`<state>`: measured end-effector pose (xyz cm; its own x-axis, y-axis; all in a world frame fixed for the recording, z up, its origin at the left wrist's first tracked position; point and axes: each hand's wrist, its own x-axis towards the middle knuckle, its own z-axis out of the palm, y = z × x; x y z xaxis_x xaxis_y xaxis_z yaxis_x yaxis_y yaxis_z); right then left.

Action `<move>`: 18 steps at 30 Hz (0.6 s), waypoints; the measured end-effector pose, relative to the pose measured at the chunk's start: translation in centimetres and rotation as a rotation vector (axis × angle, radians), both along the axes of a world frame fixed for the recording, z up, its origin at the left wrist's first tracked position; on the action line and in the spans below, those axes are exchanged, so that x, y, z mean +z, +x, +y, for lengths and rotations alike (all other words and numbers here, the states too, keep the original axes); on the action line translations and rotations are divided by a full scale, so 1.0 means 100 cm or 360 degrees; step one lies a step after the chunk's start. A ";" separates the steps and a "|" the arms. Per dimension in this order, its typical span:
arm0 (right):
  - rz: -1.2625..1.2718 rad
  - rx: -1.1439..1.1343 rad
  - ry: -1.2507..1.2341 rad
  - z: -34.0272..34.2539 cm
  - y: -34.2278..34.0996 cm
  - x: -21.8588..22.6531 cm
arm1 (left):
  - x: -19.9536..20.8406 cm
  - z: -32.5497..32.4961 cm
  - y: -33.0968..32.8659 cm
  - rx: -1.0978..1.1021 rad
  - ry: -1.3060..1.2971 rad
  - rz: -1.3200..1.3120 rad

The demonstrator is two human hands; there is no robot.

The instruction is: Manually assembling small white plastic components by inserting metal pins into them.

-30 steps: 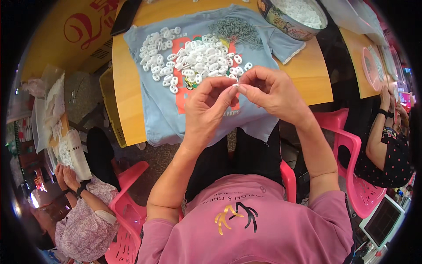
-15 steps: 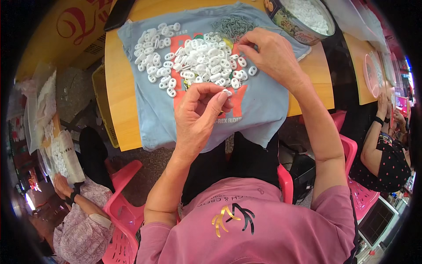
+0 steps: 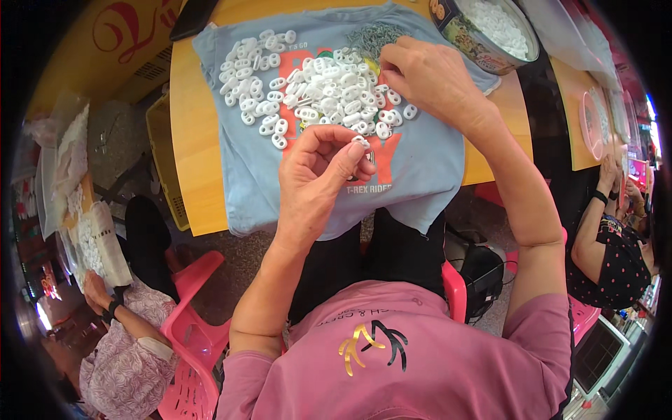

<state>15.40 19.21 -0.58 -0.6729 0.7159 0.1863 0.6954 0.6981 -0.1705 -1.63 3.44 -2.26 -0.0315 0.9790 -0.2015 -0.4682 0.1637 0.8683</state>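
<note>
My left hand (image 3: 318, 171) pinches a small white oval plastic piece with holes, like a cord lock (image 3: 360, 141), between thumb and forefinger. It is held above the near edge of a heap of similar white cord locks (image 3: 336, 87). My right hand (image 3: 430, 73) is at the right side of a tangled heap of small grey wiry pieces, like springs (image 3: 374, 40). Its fingers are bent together, and whatever lies between the tips is hidden. More white cord locks (image 3: 245, 73) are spread in a looser group to the left. Everything rests on a blue printed shirt (image 3: 252, 182).
The shirt covers a yellow wooden table (image 3: 196, 161). A round tin (image 3: 483, 52) full of white pieces stands at the far right. Another person (image 3: 133, 343) sits at left beside a pink chair (image 3: 196, 336); a further person (image 3: 609, 259) works at right.
My right hand has come slightly farther over the wiry heap, its fingers drawn in. My left hand stays in place with the cord lock. The whole view has shifted a little.
</note>
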 end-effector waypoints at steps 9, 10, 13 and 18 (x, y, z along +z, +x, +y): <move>-0.0189 0.0082 -0.0060 0.014 -0.001 0.003 | 0.002 0.000 -0.005 -0.0010 -0.0123 -0.0316; -0.0220 0.0091 -0.0058 0.014 -0.002 0.003 | 0.003 0.000 -0.004 -0.0001 -0.0117 -0.0349; -0.0161 0.0122 0.0039 0.012 -0.001 0.001 | 0.005 -0.002 -0.003 0.0016 -0.0110 -0.0377; 0.0375 0.0185 -0.0183 -0.005 0.009 0.007 | 0.010 -0.007 -0.001 0.0062 -0.0022 -0.0314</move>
